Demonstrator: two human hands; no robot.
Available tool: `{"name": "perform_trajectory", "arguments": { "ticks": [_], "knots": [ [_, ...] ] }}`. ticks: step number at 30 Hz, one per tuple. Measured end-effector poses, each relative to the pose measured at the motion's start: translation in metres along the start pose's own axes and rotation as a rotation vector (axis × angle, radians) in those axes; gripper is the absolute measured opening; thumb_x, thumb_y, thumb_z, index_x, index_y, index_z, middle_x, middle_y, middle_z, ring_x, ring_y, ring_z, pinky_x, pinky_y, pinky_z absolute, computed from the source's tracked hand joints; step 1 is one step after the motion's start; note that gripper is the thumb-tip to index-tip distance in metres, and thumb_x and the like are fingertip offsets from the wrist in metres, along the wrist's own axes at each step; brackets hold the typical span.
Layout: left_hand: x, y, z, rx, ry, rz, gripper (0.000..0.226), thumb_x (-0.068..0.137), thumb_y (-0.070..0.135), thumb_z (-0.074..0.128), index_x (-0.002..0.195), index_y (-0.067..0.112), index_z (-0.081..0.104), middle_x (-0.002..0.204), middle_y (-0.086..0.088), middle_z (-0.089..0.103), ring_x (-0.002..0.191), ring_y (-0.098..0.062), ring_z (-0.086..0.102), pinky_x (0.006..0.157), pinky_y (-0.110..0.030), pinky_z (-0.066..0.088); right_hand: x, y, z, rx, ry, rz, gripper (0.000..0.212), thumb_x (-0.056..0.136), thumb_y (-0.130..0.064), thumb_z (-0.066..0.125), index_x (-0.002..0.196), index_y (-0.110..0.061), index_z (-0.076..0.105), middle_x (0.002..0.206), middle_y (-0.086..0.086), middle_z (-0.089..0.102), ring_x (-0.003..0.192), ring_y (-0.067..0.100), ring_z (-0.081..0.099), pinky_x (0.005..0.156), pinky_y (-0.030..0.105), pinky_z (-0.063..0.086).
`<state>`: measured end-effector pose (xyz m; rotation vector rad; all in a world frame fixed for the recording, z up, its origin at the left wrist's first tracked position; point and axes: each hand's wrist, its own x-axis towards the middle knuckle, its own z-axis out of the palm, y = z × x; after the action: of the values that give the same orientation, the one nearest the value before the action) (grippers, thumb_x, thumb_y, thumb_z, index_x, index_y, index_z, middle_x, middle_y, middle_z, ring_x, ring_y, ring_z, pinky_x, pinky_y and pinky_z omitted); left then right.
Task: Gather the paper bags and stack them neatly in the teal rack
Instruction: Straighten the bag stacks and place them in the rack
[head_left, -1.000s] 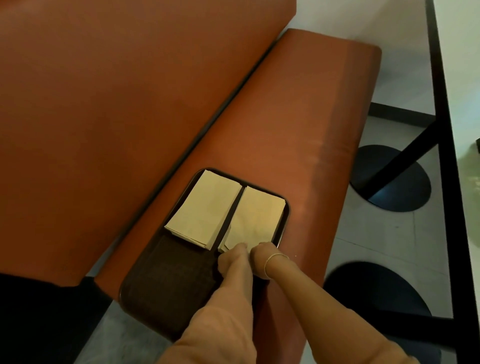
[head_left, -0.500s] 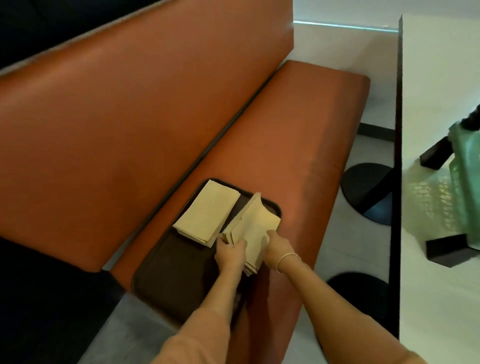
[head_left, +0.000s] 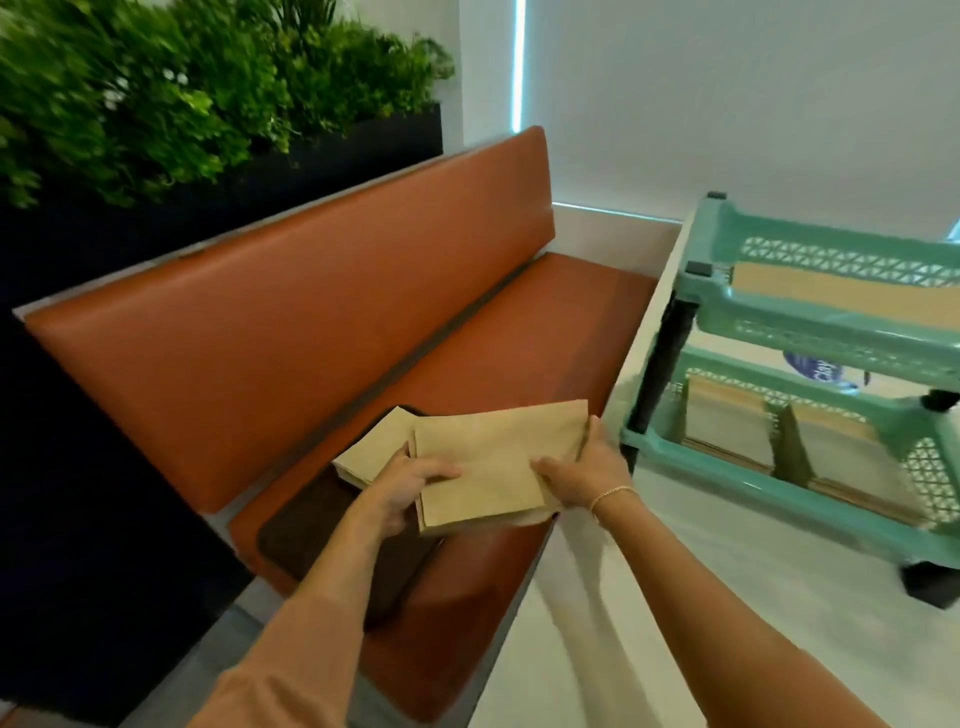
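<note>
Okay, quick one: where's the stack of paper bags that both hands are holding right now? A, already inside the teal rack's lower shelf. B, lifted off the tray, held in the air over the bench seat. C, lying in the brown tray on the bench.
B: the left hand and right hand grip the bag stack above the brown tray, short of the teal rack.

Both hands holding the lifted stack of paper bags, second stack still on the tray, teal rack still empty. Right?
Not quite: the teal rack is not empty. The head view shows paper bags already in its lower tier and more in the upper one. The rest holds: left hand and right hand both grip the lifted stack of paper bags, and the second stack lies on the dark tray.
</note>
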<state>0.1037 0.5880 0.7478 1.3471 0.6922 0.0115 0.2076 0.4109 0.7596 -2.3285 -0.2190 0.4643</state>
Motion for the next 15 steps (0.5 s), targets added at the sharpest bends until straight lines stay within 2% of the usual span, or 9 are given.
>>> {"name": "perform_trajectory", "arguments": {
  "ticks": [2, 4, 6, 8, 9, 11, 13, 15],
  "knots": [
    [-0.027, 0.006, 0.018, 0.025, -0.059, 0.012, 0.032, 0.073, -0.002, 0.067, 0.104, 0.008, 0.062, 0.098, -0.010, 0.068, 0.081, -0.020, 0.065, 0.060, -0.025, 0.053, -0.029, 0.017, -0.026, 0.133, 0.005, 0.056, 0.086, 0.074, -0.039, 0.074, 0.140, -0.015, 0.025, 0.136, 0.008, 0.045, 0.122, 0.029, 0.046, 0.099, 0.036, 0.043],
    [-0.053, 0.012, 0.033, 0.074, -0.110, 0.014, 0.028, 0.070, 0.001, 0.068, 0.095, 0.012, 0.062, 0.087, -0.005, 0.069, 0.078, -0.019, 0.064, 0.060, -0.027, 0.051, -0.058, 0.035, -0.045, 0.270, -0.018, 0.104, 0.084, 0.070, -0.036, 0.078, 0.137, -0.014, 0.032, 0.131, 0.007, 0.050, 0.117, 0.027, 0.051, 0.089, 0.031, 0.044],
    [-0.075, 0.018, 0.043, 0.129, -0.145, 0.005, 0.023, 0.077, 0.002, 0.066, 0.097, 0.013, 0.061, 0.084, -0.004, 0.068, 0.075, -0.019, 0.065, 0.058, -0.028, 0.049, -0.080, 0.053, -0.059, 0.371, -0.060, 0.139, 0.090, 0.062, -0.040, 0.083, 0.135, -0.014, 0.037, 0.127, 0.006, 0.055, 0.111, 0.025, 0.055, 0.092, 0.035, 0.047],
    [-0.093, 0.022, 0.052, 0.144, -0.194, -0.010, 0.030, 0.074, 0.004, 0.068, 0.102, 0.011, 0.059, 0.085, -0.006, 0.068, 0.071, -0.018, 0.067, 0.055, -0.026, 0.050, -0.097, 0.067, -0.073, 0.459, -0.122, 0.165, 0.094, 0.054, -0.046, 0.085, 0.132, -0.016, 0.041, 0.122, 0.004, 0.058, 0.105, 0.022, 0.058, 0.088, 0.036, 0.050],
    [-0.100, 0.023, 0.057, 0.133, -0.223, -0.022, 0.038, 0.067, 0.006, 0.070, 0.103, 0.010, 0.059, 0.085, -0.007, 0.070, 0.072, -0.018, 0.068, 0.056, -0.027, 0.051, -0.104, 0.074, -0.080, 0.506, -0.154, 0.170, 0.089, 0.055, -0.047, 0.084, 0.129, -0.017, 0.045, 0.118, 0.004, 0.061, 0.101, 0.021, 0.060, 0.084, 0.034, 0.052],
    [-0.111, 0.025, 0.071, 0.099, -0.273, -0.046, 0.046, 0.058, 0.011, 0.066, 0.104, 0.009, 0.060, 0.082, -0.006, 0.073, 0.072, -0.019, 0.069, 0.055, -0.026, 0.053, -0.117, 0.086, -0.096, 0.590, -0.193, 0.172, 0.063, 0.066, -0.040, 0.080, 0.118, -0.015, 0.055, 0.108, 0.004, 0.066, 0.094, 0.020, 0.064, 0.073, 0.029, 0.053],
    [-0.115, 0.024, 0.091, 0.093, -0.308, -0.069, 0.041, 0.061, 0.006, 0.067, 0.102, 0.009, 0.061, 0.081, -0.006, 0.074, 0.070, -0.019, 0.070, 0.052, -0.026, 0.054, -0.129, 0.100, -0.113, 0.665, -0.195, 0.190, 0.040, 0.075, -0.027, 0.076, 0.109, -0.013, 0.059, 0.100, 0.006, 0.068, 0.088, 0.020, 0.065, 0.067, 0.027, 0.052],
    [-0.109, 0.019, 0.114, 0.105, -0.320, -0.089, 0.037, 0.072, -0.002, 0.069, 0.106, 0.009, 0.060, 0.087, -0.008, 0.074, 0.076, -0.021, 0.070, 0.058, -0.029, 0.056, -0.134, 0.118, -0.128, 0.722, -0.142, 0.229, 0.033, 0.078, -0.015, 0.073, 0.107, -0.008, 0.061, 0.096, 0.009, 0.068, 0.086, 0.023, 0.065, 0.067, 0.030, 0.052]
  ]
}}
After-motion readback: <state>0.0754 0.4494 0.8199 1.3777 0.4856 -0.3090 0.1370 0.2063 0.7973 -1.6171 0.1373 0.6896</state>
